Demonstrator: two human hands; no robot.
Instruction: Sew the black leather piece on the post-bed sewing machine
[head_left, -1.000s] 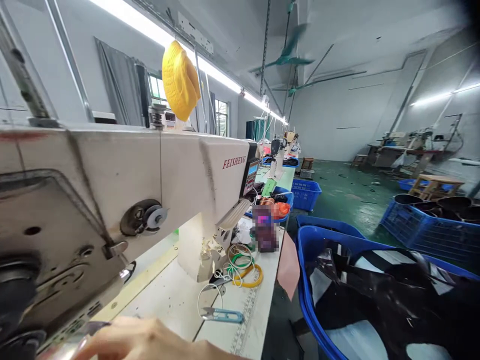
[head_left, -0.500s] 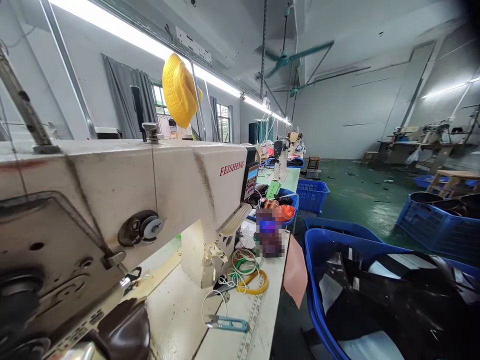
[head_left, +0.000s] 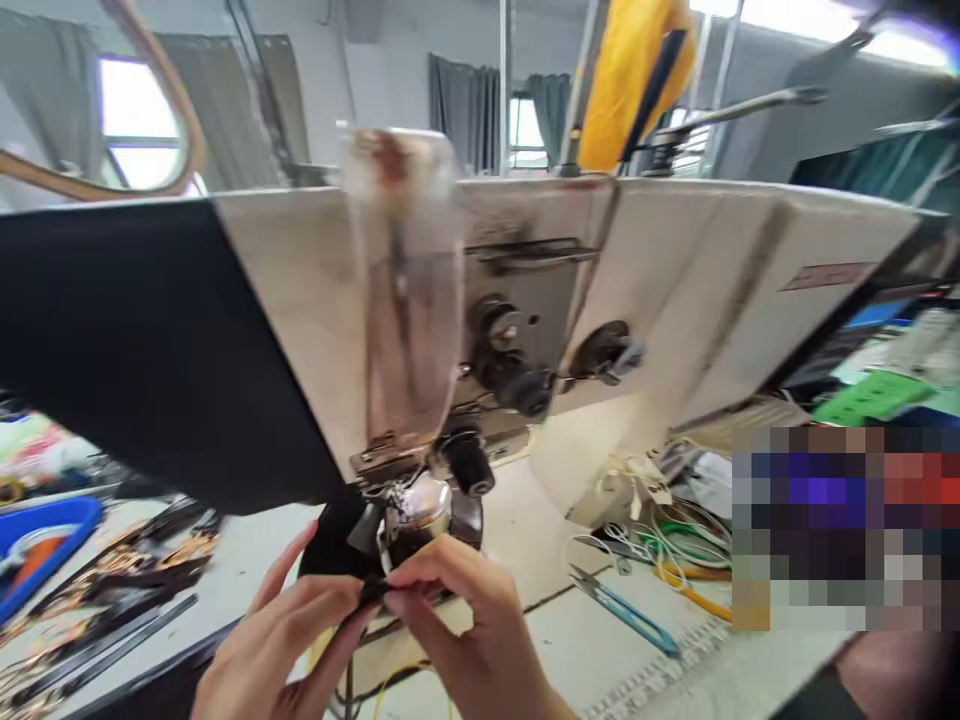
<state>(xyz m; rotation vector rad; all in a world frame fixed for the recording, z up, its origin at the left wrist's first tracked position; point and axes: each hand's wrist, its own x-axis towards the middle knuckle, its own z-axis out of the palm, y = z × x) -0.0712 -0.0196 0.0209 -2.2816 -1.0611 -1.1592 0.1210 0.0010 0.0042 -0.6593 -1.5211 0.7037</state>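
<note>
1. The sewing machine (head_left: 675, 280) fills most of my view, its pale arm running above and beyond both hands. The needle end, with its clear guard (head_left: 405, 290), sits straight above my fingertips.
2. A large black sheet (head_left: 150, 340) hangs to the upper left of my left hand, covering that end of the machine.
3. The work table (head_left: 555, 640) runs under both hands. A blue bin (head_left: 45, 520) lies well to the left of my left hand, with dark patterned strips (head_left: 112, 590) between them.
4. My left hand (head_left: 277, 640) comes up from below with its thumb and forefinger pinched shut on a small dark piece (head_left: 373, 592).
5. My right hand (head_left: 465, 630) meets it from the other side, its fingertips closed on the same piece, so the two grips touch.
6. The dark piece sits just below the shiny presser foot (head_left: 411, 505), directly beyond my fingertips. Blur keeps me from telling what it is made of.
7. Blue thread snips (head_left: 626, 610) lie to the right of my right hand, with coiled cords (head_left: 675, 545) further right.
8. I judge this to be the positioning step, with the piece being lined up at the foot. The next move calls for a fine, steady push toward the needle, keeping my fingertips clear of it.
</note>
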